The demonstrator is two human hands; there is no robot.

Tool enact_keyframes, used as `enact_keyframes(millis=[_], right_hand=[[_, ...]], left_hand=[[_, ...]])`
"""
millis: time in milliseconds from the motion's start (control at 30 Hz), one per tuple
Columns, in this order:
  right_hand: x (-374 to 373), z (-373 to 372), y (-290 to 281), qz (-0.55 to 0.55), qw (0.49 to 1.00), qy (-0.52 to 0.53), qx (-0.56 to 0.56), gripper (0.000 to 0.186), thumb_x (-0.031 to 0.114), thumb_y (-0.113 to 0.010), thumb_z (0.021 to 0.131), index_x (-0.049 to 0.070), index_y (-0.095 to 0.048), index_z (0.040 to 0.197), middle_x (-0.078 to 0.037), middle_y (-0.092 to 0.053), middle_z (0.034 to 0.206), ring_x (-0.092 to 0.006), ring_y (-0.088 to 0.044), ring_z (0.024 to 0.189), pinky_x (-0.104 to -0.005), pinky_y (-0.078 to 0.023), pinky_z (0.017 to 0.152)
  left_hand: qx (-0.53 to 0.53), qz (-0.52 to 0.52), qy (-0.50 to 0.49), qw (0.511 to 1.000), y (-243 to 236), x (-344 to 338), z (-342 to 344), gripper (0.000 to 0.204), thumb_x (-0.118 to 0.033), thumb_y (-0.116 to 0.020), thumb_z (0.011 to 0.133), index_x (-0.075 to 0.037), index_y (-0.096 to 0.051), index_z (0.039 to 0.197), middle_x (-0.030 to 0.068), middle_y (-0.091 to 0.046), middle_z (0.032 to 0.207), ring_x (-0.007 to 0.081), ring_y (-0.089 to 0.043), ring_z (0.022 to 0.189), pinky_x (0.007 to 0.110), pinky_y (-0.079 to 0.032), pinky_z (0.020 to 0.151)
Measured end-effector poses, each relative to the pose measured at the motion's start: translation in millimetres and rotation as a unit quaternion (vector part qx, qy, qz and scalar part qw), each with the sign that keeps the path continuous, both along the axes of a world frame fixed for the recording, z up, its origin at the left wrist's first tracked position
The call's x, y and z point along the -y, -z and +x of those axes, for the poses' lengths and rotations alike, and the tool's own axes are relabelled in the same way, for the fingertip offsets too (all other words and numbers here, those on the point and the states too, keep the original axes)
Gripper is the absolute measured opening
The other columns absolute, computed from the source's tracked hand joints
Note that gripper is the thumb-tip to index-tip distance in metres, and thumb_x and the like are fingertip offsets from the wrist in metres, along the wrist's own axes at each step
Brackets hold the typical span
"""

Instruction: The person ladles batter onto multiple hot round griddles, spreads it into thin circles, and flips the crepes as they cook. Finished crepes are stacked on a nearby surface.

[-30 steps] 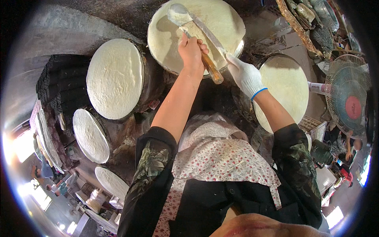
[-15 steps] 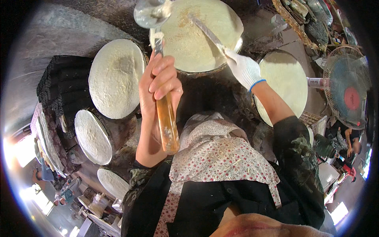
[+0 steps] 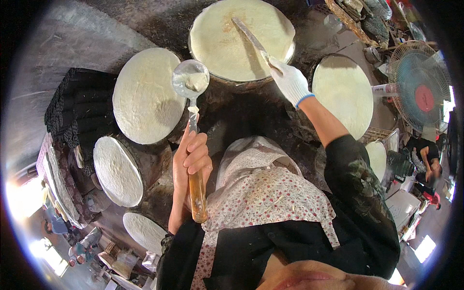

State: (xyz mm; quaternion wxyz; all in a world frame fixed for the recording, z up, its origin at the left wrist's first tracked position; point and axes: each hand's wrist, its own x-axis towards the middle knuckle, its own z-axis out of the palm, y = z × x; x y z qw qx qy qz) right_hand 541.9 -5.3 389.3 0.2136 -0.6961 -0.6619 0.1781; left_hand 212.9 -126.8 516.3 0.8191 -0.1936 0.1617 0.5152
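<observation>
My bare left hand (image 3: 194, 157) is closed round a ladle (image 3: 191, 79) with a metal bowl and a long brown handle. Pale batter clings inside the bowl and at its neck. The ladle hangs in front of the left round griddle. On my right hand (image 3: 288, 79) is a white knit glove with a blue cuff, gripping a long flat spatula (image 3: 249, 35). Its blade lies over the round griddle (image 3: 212, 46) straight ahead, which is covered by a thin sheet of pale batter with a brownish patch near the blade tip.
Other round griddles coated pale stand at the left (image 3: 145, 96), further left and nearer (image 3: 117, 169), and at the right (image 3: 340, 96). A caged fan (image 3: 420, 79) is at the far right. Dark padded cloth (image 3: 87, 104) hangs at the left. A person (image 3: 427, 157) is in the right background.
My left hand has drawn the ladle back toward me, away from the front griddle. The spatula in my right hand stays over the batter sheet, its tip hardly moved.
</observation>
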Motion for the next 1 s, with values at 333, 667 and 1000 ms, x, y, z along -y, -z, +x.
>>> enact_keyframes(millis=[333, 667, 1000], right_hand=[[21, -42, -7, -0.063, 0.991, -0.010, 0.117, 0.031, 0.040, -0.055, 0.105, 0.027, -0.072, 0.127, -0.018, -0.076, 0.096, -0.0417, -0.073, 0.089, -0.0519, -0.059, 0.078], [34, -39, 4, -0.030, 0.997, 0.044, -0.062, 0.036, 0.039, -0.064, 0.101, 0.026, -0.070, 0.134, -0.020, -0.075, 0.108, -0.0407, -0.072, 0.100, -0.0479, -0.058, 0.085], [-75, 27, -35, -0.115, 0.987, -0.052, 0.099, 0.046, 0.047, -0.055, 0.102, 0.012, -0.064, 0.130, -0.023, -0.072, 0.110, -0.0399, -0.072, 0.102, -0.0483, -0.058, 0.088]], left_hand=[[-0.030, 0.007, 0.015, 0.999, -8, 36, -53, 0.031, -0.017, -0.041, 0.117, -0.012, -0.045, 0.147, -0.0023, -0.040, 0.081, 0.0030, -0.039, 0.047, 0.020, -0.039, 0.036], [-0.079, 0.005, 0.003, 0.997, -18, 38, -75, 0.032, -0.015, -0.041, 0.116, -0.013, -0.046, 0.147, -0.0019, -0.041, 0.080, 0.0021, -0.039, 0.046, 0.018, -0.040, 0.037], [-0.053, -0.019, -0.093, 0.994, -20, -1, -47, 0.036, -0.009, -0.038, 0.116, -0.002, -0.040, 0.151, 0.0026, -0.045, 0.080, 0.0047, -0.043, 0.047, 0.020, -0.043, 0.039]])
